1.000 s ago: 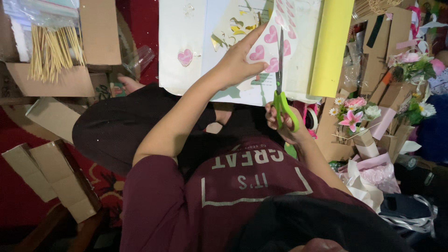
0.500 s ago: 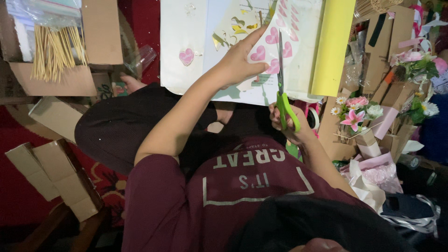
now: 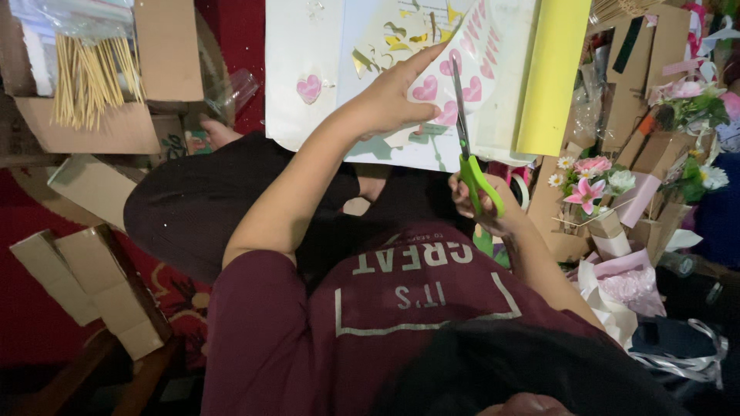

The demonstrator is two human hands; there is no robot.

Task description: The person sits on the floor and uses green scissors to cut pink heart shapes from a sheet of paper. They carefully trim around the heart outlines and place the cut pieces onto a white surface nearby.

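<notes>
My left hand (image 3: 393, 100) pinches a white sheet printed with pink hearts (image 3: 474, 50) and lifts it off a white board (image 3: 297, 46) lying across my lap. My right hand (image 3: 484, 209) grips green-handled scissors (image 3: 465, 142). The blades point away from me and sit in the heart sheet beside my left thumb. One cut-out pink heart (image 3: 309, 88) lies on the white board to the left. A yellow sheet (image 3: 551, 77) lies along the right edge of the board.
A bag of bamboo sticks (image 3: 89, 77) rests on cardboard at the upper left, with folded cardboard pieces (image 3: 92, 285) below it. Artificial flowers (image 3: 590, 185), cardboard boxes and pink wrapping (image 3: 628, 281) crowd the right side. Red carpet (image 3: 31, 323) shows at the left.
The scissors have crept slightly further up into the heart sheet. My left hand keeps the same hold, and the view has shifted a little.
</notes>
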